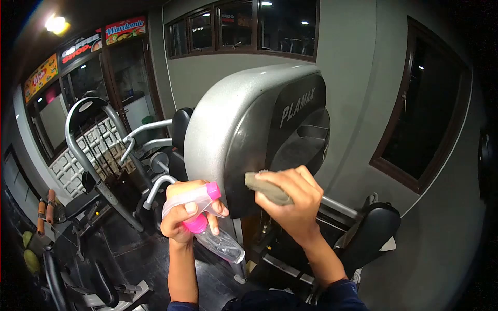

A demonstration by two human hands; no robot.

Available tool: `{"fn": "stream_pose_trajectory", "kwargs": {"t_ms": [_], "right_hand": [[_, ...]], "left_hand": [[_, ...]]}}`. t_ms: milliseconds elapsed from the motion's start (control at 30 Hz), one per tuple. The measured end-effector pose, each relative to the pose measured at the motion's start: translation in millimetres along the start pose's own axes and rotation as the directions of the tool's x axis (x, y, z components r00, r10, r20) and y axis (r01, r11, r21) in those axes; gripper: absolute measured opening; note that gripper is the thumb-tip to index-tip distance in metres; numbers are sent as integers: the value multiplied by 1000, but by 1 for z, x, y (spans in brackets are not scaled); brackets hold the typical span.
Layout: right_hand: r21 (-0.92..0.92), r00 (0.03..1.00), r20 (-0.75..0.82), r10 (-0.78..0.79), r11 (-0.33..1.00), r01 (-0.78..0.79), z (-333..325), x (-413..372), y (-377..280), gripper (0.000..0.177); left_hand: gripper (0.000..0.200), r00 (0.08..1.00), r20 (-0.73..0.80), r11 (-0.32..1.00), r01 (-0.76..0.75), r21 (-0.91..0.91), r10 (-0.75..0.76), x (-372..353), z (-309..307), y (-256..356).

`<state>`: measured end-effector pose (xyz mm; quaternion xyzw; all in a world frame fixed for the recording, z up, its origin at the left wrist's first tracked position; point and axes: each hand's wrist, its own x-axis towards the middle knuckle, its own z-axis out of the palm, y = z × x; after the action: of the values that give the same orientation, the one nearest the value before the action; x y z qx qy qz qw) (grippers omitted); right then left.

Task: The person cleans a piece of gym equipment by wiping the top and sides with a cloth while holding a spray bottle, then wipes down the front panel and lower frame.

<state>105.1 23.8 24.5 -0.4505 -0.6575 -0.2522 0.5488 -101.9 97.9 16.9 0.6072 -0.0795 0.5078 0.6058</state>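
Note:
My left hand (180, 220) is wrapped round the neck of a clear spray bottle (222, 245) with a pink nozzle and collar. The bottle tilts, its base pointing down to the right. In my right hand (298, 199) is a folded grey-green cloth (267, 187), pinched between thumb and fingers. The cloth overlaps the dark side panel of a silver and black gym machine (212, 122) marked PLAMAX. Both hands are in front of the machine's lower part, the left one nearer its silver edge.
A black padded seat (371, 233) juts out at the right of the machine. Another machine with a grey frame (111, 194) stands at the left, by glass doors with signs. A brown-framed window (420, 103) is in the right wall. Dark flooring (140, 259) lies below.

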Motion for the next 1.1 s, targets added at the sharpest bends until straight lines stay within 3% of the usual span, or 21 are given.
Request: {"fn": "stream_pose_trajectory", "kwargs": {"t_ms": [167,267,400,467,500,567,667,800,833,967,1100], "right_hand": [[1,986,-148,78,997,-79,18,-17,-10,37],[35,997,20,78,996,-78,22,-40,-24,50],[-28,996,91,-9,1000,12,36,-76,-17,53],[-11,999,-33,24,1000,-24,29,-75,-6,46],[-47,998,-18,67,997,-68,19,-71,-1,44],[-84,982,-118,145,984,-156,8,-62,17,34],[-74,886,-328,328,926,-371,7,-59,42,25],[37,886,-334,321,944,-328,25,-70,22,29],[64,895,-277,351,936,-347,27,-75,9,31],[98,984,-75,160,983,-153,45,-97,-16,39],[-21,964,-196,177,983,-185,36,-102,19,38]], "left_hand": [[45,998,-64,1000,13,-9,-14,-6,0,1],[45,995,-87,998,49,-31,-52,-15,-3,-2],[44,991,-106,996,82,30,-79,-26,-3,-6],[41,991,-91,993,99,58,-93,-30,-2,-8],[41,991,-90,993,104,58,-99,-31,1,-10],[48,986,-110,972,141,189,-122,-33,5,-11],[45,989,-66,979,141,150,-133,-38,0,-18],[44,997,-44,988,65,139,-59,-42,-3,-29],[45,999,-37,984,22,175,-16,-42,-4,-32],[44,997,-73,986,-23,164,35,-43,-4,-37],[43,997,-29,983,-64,175,70,-43,-9,-39]]}}
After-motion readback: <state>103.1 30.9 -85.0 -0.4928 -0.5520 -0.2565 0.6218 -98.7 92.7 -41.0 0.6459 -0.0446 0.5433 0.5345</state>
